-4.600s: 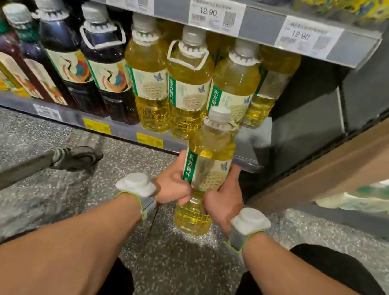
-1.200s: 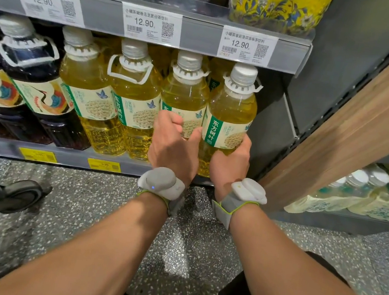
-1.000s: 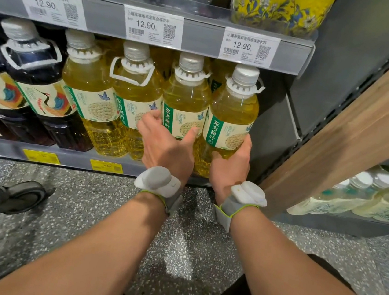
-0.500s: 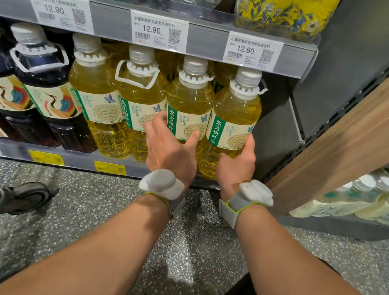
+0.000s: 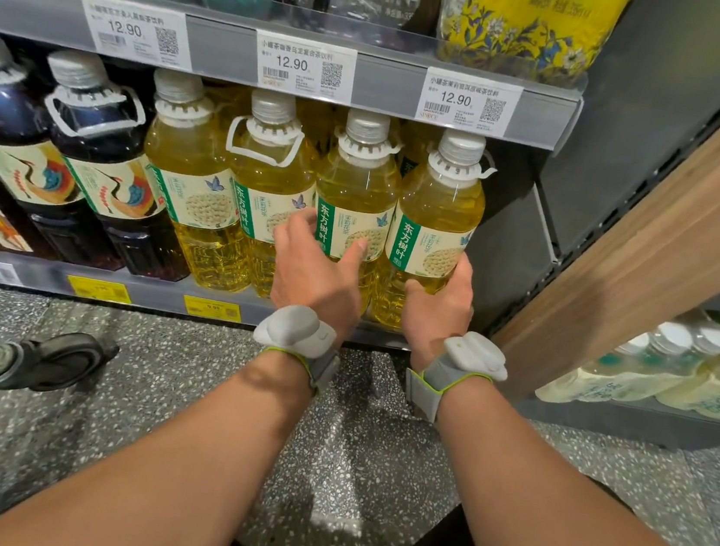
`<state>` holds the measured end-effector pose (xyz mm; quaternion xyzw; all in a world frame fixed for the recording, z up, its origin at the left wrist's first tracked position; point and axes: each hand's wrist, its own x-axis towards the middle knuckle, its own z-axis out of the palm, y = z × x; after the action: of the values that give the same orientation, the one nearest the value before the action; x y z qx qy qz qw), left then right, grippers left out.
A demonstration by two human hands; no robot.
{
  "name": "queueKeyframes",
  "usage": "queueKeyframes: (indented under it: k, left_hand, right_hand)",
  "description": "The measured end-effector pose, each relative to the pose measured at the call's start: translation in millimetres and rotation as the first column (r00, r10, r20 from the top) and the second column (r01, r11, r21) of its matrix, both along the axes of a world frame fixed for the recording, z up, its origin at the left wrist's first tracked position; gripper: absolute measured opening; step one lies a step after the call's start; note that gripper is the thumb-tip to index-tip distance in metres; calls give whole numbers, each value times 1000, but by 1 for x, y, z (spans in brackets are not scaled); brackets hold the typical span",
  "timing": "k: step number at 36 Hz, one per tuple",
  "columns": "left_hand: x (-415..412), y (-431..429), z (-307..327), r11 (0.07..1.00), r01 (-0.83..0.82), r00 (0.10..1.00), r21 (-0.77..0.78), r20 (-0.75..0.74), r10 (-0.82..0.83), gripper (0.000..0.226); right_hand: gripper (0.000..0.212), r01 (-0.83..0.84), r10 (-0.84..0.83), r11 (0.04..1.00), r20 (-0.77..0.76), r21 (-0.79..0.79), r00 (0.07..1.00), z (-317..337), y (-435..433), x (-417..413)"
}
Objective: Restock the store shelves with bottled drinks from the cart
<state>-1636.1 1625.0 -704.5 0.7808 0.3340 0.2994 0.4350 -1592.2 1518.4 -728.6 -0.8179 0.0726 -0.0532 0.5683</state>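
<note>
Both hands are on bottles at the right end of the shelf (image 5: pixel 143 289). The right hand (image 5: pixel 440 303) is wrapped round the lower half of the end bottle (image 5: pixel 440 210), thumb on the front, fingers round the far side. The left hand (image 5: pixel 312 276) grips the neighbour bottle (image 5: pixel 356 195), thumb and fingers curled either side of the label. Both stand upright on the shelf, touching each other, in a row with two more yellow bottles (image 5: pixel 188 179), and dark bottles (image 5: pixel 93 176) further left. Price tags (image 5: pixel 304 67) reading 12.90 are on the rail above. Grey wristbands (image 5: pixel 292 332) on both wrists.
</note>
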Motion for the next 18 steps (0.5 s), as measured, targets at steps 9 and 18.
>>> queueKeyframes:
  k: [9,18]
  left_hand:
    - [-1,0,3,1000,-5,998,6,-63,6,59]
    - [-17,6,15,998,-26,998,-66,-65,22,36]
  right_hand:
    - [71,-28,26,999,-96,-16,995,10,1,-2]
    - [49,-43,28,990,-115,-132,993,31,-5,-20]
